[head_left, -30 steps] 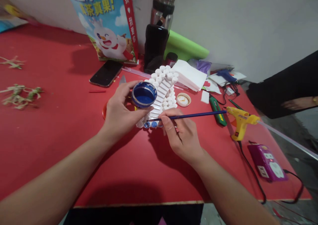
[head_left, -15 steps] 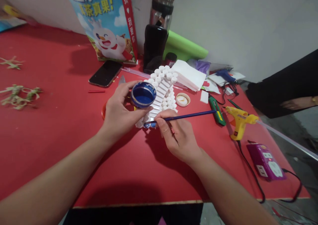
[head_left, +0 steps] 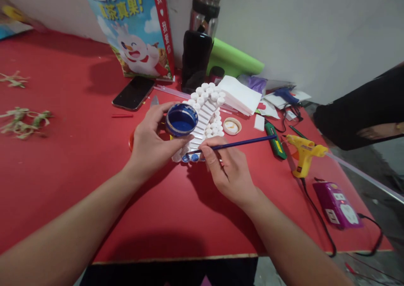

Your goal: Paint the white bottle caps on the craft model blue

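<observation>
My left hand (head_left: 153,139) is closed around a small jar of blue paint (head_left: 182,120), tilted so its open mouth faces me. A blue-handled paintbrush (head_left: 243,143) is pinched in my right hand (head_left: 227,168), its tip at the near end of a white craft model (head_left: 202,122). Rows of round white pieces edge the model on both sides of a stepped strip. A few of the nearest round pieces are blue. Part of the model is hidden behind the jar and my fingers.
On the red table (head_left: 63,160) lie a phone (head_left: 134,93), a round lid (head_left: 232,126), a green utility knife (head_left: 275,141), a yellow glue gun (head_left: 303,153) and a purple power box (head_left: 338,205). A dark bottle (head_left: 197,61) stands behind. Another person's sleeve (head_left: 356,109) shows at right.
The brush tip has lifted slightly off the blue pieces, and my right hand has shifted slightly. The jar stays in my left hand in nearly the same place.
</observation>
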